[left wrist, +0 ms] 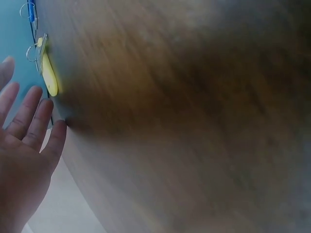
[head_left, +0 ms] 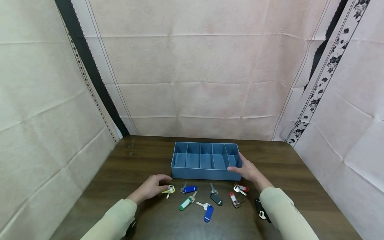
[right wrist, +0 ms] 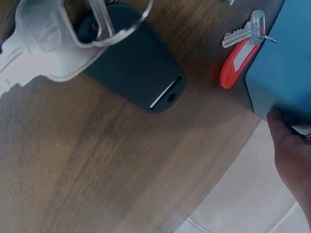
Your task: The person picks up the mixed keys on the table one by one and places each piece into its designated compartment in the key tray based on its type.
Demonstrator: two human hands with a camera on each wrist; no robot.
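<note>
My left hand [head_left: 153, 187] reaches over the yellow key tag [head_left: 171, 190] left of the other keys. In the left wrist view its fingers are spread and loosely straight, close to the yellow tag [left wrist: 50, 77], with nothing held. My right hand [head_left: 248, 170] lies against the right front corner of the blue compartment box [head_left: 207, 174], thumb along the front rim and fingers up the right side. One finger touches the lower edge of the box [right wrist: 286, 63] in the right wrist view; the other fingers are largely hidden.
Tagged keys lie before the box: two blue tags [head_left: 208, 213], a green tag [head_left: 186, 202], a black tag [head_left: 216, 199] and two red tags [head_left: 233, 197]. Another black tag [head_left: 261, 210] lies beside my right forearm. Pale cloth [head_left: 207, 83] hangs around the wooden table [head_left: 144, 156].
</note>
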